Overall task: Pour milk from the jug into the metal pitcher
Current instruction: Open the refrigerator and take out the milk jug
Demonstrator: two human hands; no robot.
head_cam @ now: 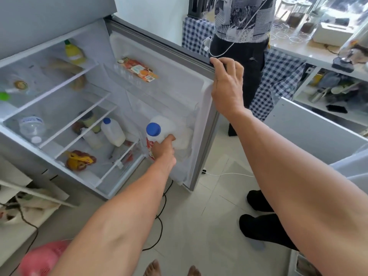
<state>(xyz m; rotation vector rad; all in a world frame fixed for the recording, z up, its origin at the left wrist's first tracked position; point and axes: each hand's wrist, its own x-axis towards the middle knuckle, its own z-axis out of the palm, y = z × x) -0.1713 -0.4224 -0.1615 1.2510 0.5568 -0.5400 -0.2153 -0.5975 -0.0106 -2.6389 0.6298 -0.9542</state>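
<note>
Right hand [227,86] grip around open fridge door [169,76] edge, left hand [164,150] grip on blue-capped milk jug [159,134] in door shelf.

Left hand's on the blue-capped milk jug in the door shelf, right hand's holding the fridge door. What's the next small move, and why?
Probably lift the milk jug straight up and out of the door shelf. The left hand is already wrapped around its handle side, the jug sits low behind the shelf rail, and the right hand holds the fridge door open. No metal pitcher is in view yet.

Milk jug [159,132] in the fridge door

White plastic with a blue cap and red label, it stands upright in the lowest door shelf, gripped at its handle.
</note>
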